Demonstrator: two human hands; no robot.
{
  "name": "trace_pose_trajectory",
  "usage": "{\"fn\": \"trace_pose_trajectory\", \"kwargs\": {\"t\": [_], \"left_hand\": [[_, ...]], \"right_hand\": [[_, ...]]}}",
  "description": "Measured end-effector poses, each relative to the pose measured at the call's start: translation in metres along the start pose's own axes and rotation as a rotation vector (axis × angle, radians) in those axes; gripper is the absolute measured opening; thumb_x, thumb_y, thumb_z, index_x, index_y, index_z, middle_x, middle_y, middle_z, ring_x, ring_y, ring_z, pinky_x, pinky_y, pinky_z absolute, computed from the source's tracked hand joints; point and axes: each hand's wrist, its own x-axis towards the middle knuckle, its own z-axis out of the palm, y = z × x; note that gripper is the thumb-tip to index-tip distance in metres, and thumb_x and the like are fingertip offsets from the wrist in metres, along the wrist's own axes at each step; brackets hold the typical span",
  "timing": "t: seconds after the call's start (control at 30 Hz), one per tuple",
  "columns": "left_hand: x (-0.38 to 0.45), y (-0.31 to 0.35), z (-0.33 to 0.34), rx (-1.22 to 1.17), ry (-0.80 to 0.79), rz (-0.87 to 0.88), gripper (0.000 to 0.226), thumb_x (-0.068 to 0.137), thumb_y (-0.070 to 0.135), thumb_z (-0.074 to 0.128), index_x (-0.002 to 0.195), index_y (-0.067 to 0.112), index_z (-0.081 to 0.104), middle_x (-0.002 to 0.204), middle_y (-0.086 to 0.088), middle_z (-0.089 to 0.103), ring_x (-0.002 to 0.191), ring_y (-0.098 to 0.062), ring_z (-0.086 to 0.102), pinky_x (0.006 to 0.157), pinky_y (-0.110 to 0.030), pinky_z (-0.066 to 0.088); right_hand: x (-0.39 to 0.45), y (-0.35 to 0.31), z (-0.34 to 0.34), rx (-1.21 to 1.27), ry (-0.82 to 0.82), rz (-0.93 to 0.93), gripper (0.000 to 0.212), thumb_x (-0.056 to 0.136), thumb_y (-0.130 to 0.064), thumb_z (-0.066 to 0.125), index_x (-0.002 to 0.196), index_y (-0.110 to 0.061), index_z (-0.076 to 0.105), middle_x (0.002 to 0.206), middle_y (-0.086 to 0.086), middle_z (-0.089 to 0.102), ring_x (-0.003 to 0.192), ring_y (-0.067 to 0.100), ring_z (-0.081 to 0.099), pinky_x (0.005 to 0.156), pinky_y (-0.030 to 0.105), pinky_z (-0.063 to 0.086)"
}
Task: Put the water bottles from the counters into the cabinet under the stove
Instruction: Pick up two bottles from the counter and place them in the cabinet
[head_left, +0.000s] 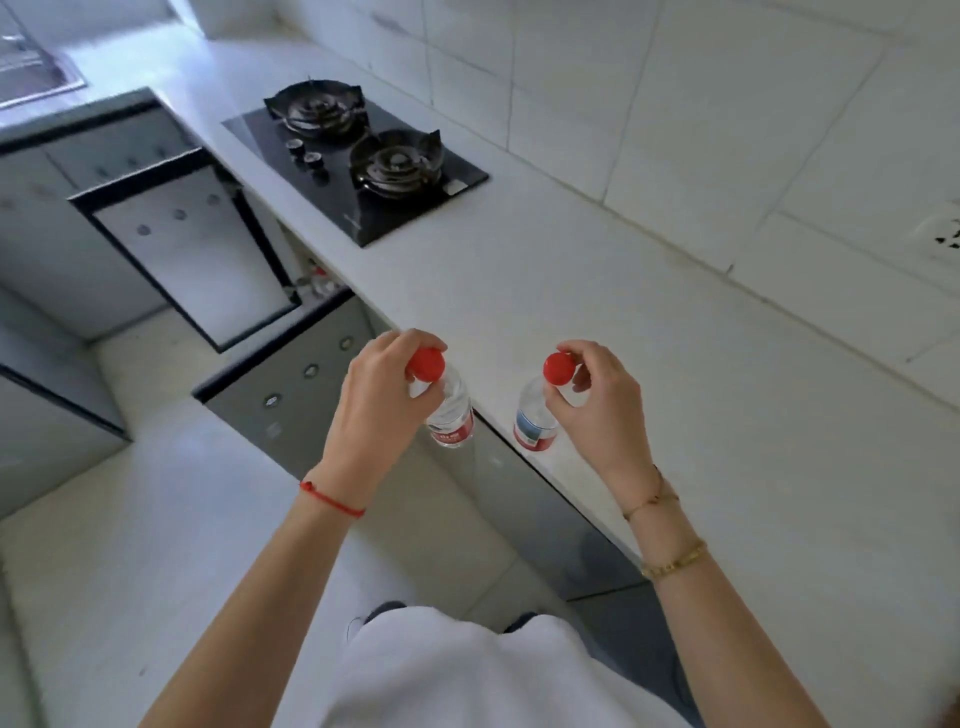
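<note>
My left hand (371, 410) grips the neck of a clear water bottle (453, 415) with a red cap and red label, held just off the front edge of the white counter (571, 291). My right hand (602, 405) pinches the neck of a second red-capped bottle (537, 421), whose base is at the counter's edge. The black two-burner stove (358, 156) is set into the counter further along. Below it a cabinet door (192, 244) stands open, and red-capped bottles (319, 280) show inside the cabinet.
Grey cabinet fronts (296, 384) run under the counter. White tiled wall behind, with a socket (943, 234) at the right. A sink (31, 62) lies at the far left corner. Light floor tiles (156, 519) spread below me.
</note>
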Motion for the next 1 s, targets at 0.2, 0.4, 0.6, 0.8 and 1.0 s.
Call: {"fn": "trace_pose_trajectory", "kwargs": {"t": [0.2, 0.4, 0.6, 0.8, 1.0], "left_hand": [[-0.064, -0.089, -0.092, 0.082, 0.112, -0.141, 0.033, 0.075, 0.01, 0.075, 0.105, 0.021, 0.067, 0.102, 0.004, 0.066, 0.09, -0.012, 0.057, 0.077, -0.012, 0.045], [-0.126, -0.18, -0.187, 0.136, 0.165, -0.247, 0.032, 0.075, 0.011, 0.077, 0.103, 0.023, 0.066, 0.096, 0.004, 0.065, 0.081, -0.016, 0.057, 0.072, -0.021, 0.048], [-0.163, -0.258, -0.267, 0.165, 0.218, -0.353, 0.033, 0.073, 0.009, 0.077, 0.102, 0.024, 0.066, 0.095, 0.005, 0.065, 0.077, -0.015, 0.059, 0.074, -0.032, 0.054], [-0.159, -0.326, -0.322, 0.175, 0.289, -0.424, 0.033, 0.073, 0.008, 0.075, 0.102, 0.021, 0.066, 0.096, 0.003, 0.065, 0.08, -0.015, 0.058, 0.076, -0.031, 0.054], [-0.113, -0.406, -0.364, 0.176, 0.317, -0.452, 0.031, 0.072, 0.006, 0.074, 0.099, 0.019, 0.066, 0.091, 0.004, 0.065, 0.079, -0.015, 0.056, 0.076, -0.029, 0.051]], "right_hand": [[-0.023, -0.091, 0.094, 0.037, -0.174, -0.16, 0.037, 0.081, -0.017, 0.074, 0.115, -0.016, 0.059, 0.107, 0.0, 0.062, 0.094, 0.011, 0.054, 0.088, 0.025, 0.051], [-0.058, -0.186, 0.19, 0.145, -0.24, -0.212, 0.033, 0.079, -0.012, 0.072, 0.109, -0.017, 0.06, 0.101, -0.004, 0.06, 0.093, 0.013, 0.056, 0.084, 0.026, 0.05], [-0.076, -0.269, 0.275, 0.208, -0.344, -0.272, 0.033, 0.08, -0.013, 0.072, 0.11, -0.016, 0.059, 0.103, -0.003, 0.06, 0.096, 0.012, 0.056, 0.087, 0.028, 0.051], [-0.056, -0.334, 0.357, 0.197, -0.453, -0.361, 0.032, 0.08, -0.014, 0.074, 0.108, -0.014, 0.06, 0.101, -0.001, 0.06, 0.092, 0.012, 0.055, 0.084, 0.021, 0.048], [-0.005, -0.382, 0.446, 0.208, -0.486, -0.379, 0.028, 0.08, -0.013, 0.073, 0.104, -0.014, 0.059, 0.095, -0.001, 0.059, 0.081, 0.014, 0.055, 0.075, 0.025, 0.05]]}}
